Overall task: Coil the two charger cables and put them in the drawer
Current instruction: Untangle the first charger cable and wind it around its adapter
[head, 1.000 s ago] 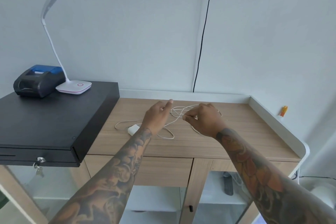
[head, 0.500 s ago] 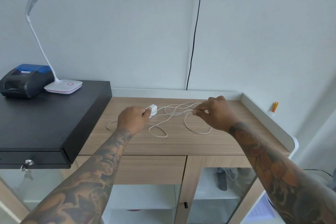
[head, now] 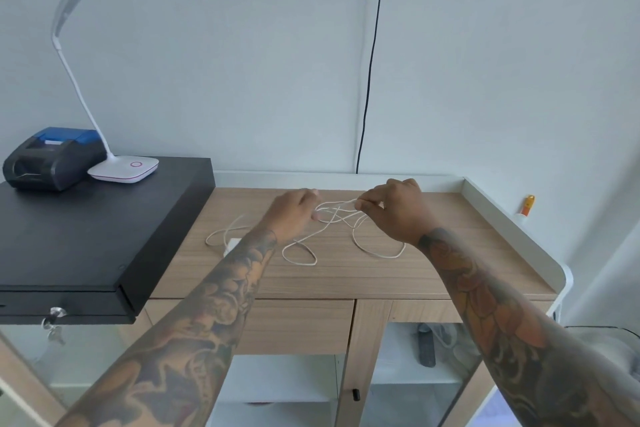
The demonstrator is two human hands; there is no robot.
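The tabletop (head: 346, 274) is light wood-grain with a matt, smooth finish, edged by a smooth white rim (head: 502, 215). The cable (head: 301, 258) looks like thin white plastic. The cash drawer (head: 86, 239) is matt black with a shiny metal key (head: 55, 314). The lamp base (head: 124, 168) is glossy white plastic; the printer (head: 52, 158) is dull dark plastic.

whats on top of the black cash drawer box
On the flat black cash drawer box stand a dark grey receipt printer with a blue lid and the white base of a gooseneck desk lamp, both at its back. Its inside cannot be seen.
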